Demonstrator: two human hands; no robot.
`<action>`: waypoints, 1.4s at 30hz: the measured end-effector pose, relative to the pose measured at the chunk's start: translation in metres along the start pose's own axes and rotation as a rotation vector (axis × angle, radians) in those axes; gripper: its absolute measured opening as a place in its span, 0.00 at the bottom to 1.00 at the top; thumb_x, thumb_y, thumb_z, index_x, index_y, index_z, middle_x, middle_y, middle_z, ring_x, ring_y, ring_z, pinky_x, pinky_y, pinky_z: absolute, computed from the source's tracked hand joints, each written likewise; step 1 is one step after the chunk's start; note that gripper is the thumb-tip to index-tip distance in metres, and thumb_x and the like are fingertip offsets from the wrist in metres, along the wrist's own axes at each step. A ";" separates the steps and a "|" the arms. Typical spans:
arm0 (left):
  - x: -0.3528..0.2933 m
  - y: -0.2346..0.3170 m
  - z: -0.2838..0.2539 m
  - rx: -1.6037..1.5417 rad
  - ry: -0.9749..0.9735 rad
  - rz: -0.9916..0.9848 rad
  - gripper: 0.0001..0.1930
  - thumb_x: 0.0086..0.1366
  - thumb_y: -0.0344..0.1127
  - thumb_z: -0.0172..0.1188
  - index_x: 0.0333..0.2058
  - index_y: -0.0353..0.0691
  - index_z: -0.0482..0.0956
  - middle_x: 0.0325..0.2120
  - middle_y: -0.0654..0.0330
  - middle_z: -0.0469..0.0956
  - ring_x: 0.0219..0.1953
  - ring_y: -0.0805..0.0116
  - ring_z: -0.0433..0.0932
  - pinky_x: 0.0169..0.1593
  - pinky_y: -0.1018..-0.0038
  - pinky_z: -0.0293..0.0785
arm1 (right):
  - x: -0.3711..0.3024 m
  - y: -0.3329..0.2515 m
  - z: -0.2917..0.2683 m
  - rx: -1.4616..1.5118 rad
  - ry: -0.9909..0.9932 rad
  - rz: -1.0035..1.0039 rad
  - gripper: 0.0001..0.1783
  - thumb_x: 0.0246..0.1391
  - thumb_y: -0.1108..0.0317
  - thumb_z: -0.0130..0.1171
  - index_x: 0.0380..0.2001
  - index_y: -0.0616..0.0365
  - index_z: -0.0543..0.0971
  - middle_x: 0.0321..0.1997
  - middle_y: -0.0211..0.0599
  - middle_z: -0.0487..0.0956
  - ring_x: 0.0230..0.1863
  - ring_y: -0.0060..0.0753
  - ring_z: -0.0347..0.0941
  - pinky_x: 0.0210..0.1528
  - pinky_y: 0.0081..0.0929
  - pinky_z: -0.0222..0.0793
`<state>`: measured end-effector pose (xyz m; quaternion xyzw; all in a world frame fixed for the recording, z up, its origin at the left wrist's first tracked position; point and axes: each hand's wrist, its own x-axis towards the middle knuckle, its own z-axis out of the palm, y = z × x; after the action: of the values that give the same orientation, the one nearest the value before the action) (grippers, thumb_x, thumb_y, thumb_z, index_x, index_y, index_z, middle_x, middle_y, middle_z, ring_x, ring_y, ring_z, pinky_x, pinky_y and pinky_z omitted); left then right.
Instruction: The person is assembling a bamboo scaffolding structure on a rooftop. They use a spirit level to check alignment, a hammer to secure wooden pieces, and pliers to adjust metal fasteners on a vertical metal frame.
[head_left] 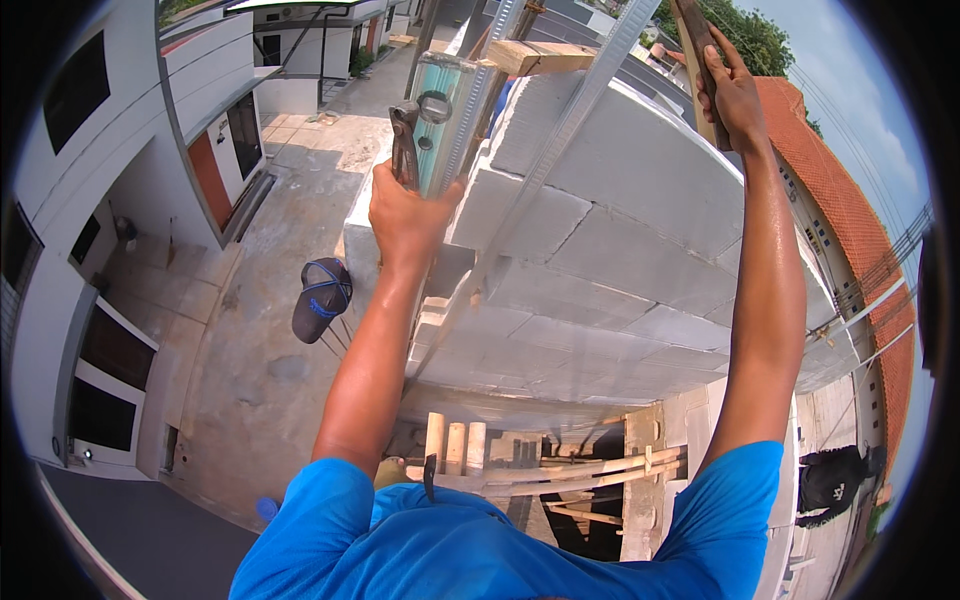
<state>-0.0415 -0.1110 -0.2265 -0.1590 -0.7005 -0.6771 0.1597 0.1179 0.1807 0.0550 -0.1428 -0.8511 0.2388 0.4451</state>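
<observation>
My left hand (415,215) is closed around the lower end of a teal spirit level (440,110) with a round vial window. A dark, worn tool that looks like pincers (403,145) sticks up from the same grip, on the thumb side. Right behind the level runs a perforated metal channel (484,90). At the upper right, my raised right hand (735,95) has its fingers wrapped around a length of wood (700,65), dark along one edge. Between my arms stands a wall of large pale blocks (610,210).
A slanting metal strip (560,140) crosses the wall face. A short timber (540,58) juts over its top. Bamboo poles (590,475) and an opening lie below me. A dark cap (322,300) is at left, a person in dark clothes (832,485) at lower right.
</observation>
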 end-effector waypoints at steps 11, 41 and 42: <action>-0.004 0.001 -0.003 -0.022 -0.012 -0.038 0.35 0.48 0.47 0.83 0.44 0.33 0.71 0.37 0.51 0.76 0.39 0.53 0.80 0.45 0.58 0.77 | -0.003 -0.003 0.004 -0.072 -0.131 0.003 0.27 0.74 0.46 0.55 0.73 0.29 0.72 0.23 0.21 0.69 0.21 0.14 0.62 0.22 0.22 0.57; -0.004 0.006 -0.007 -0.001 -0.039 -0.094 0.35 0.49 0.45 0.83 0.47 0.32 0.71 0.40 0.50 0.78 0.41 0.53 0.81 0.47 0.60 0.78 | -0.009 -0.005 -0.002 -0.210 -0.378 0.048 0.26 0.76 0.50 0.53 0.73 0.32 0.72 0.24 0.23 0.68 0.18 0.13 0.58 0.19 0.21 0.57; -0.004 0.006 -0.005 -0.009 -0.029 -0.081 0.35 0.49 0.45 0.83 0.47 0.33 0.71 0.40 0.51 0.78 0.40 0.54 0.81 0.47 0.60 0.78 | -0.007 -0.004 -0.002 -0.175 -0.300 0.057 0.27 0.76 0.49 0.54 0.73 0.32 0.72 0.25 0.23 0.69 0.19 0.14 0.59 0.20 0.20 0.58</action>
<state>-0.0346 -0.1162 -0.2226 -0.1409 -0.7055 -0.6838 0.1214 0.1239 0.1743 0.0533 -0.1677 -0.9211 0.1952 0.2921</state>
